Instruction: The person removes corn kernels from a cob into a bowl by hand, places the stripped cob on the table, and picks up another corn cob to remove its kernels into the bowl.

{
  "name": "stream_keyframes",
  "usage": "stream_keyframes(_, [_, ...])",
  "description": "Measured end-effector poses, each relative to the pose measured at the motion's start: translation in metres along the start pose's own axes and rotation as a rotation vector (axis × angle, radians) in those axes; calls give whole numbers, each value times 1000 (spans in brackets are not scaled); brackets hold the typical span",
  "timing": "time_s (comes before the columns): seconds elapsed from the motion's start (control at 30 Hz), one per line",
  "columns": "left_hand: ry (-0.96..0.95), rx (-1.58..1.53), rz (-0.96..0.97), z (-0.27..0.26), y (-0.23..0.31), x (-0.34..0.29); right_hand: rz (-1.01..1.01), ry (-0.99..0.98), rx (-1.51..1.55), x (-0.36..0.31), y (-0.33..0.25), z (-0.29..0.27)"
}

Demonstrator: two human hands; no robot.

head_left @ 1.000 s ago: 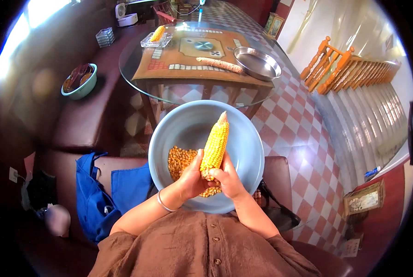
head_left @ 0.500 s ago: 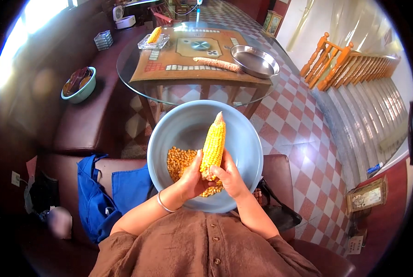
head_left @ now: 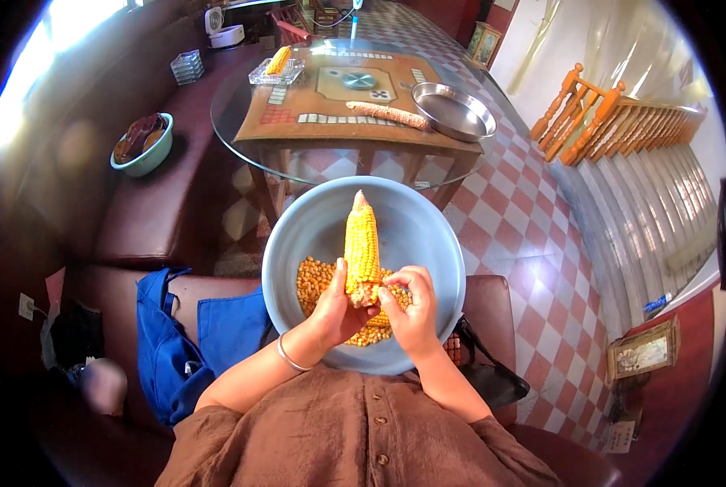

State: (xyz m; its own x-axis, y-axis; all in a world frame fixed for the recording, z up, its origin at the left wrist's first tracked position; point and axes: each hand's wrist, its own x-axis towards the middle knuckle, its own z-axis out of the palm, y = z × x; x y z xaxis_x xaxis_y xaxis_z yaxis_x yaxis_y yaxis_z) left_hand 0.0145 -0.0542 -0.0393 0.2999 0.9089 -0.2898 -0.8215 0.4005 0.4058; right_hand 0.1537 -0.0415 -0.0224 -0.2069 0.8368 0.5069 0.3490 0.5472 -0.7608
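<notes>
My left hand [head_left: 335,315] is closed round the lower end of a yellow ear of corn [head_left: 361,242], its thumb lying along the left side. The ear stands nearly upright, pale tip pointing away from me. Against its lower right edge, my right hand [head_left: 415,313] is pinched, thumb and forefinger touching the kernels; whether a loose kernel is between them is too small to tell. Beneath both hands is a large grey-blue basin [head_left: 279,235]. Loose kernels [head_left: 314,280] are heaped in its bottom, partly hidden by my hands.
Ahead, a glass-topped table [head_left: 227,130] bears a stripped cob [head_left: 387,114], a round metal pan [head_left: 454,112] and another ear [head_left: 279,60] on a glass dish. Blue cloth [head_left: 231,325] lies left of the basin, a black bag [head_left: 493,375] right. A green bowl [head_left: 154,154] sits on the sofa.
The ear has swung from leaning right to nearly upright, its tip moving left. My right hand has shifted from wrapping the ear's base to a pinch at its right edge.
</notes>
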Motion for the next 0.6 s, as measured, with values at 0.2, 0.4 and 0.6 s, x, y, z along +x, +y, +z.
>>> stream_keyframes(0.2, [-38,65,11,-7,-4,2,-108,80,-127,2,-11,4])
stream_keyframes(0.4, [-109,79,41,-9,-6,3,-139,75,-239,6,-11,2])
stream_keyframes(0.6, [-103,46,77,-18,-11,8,-275,82,-380,9,-11,1])
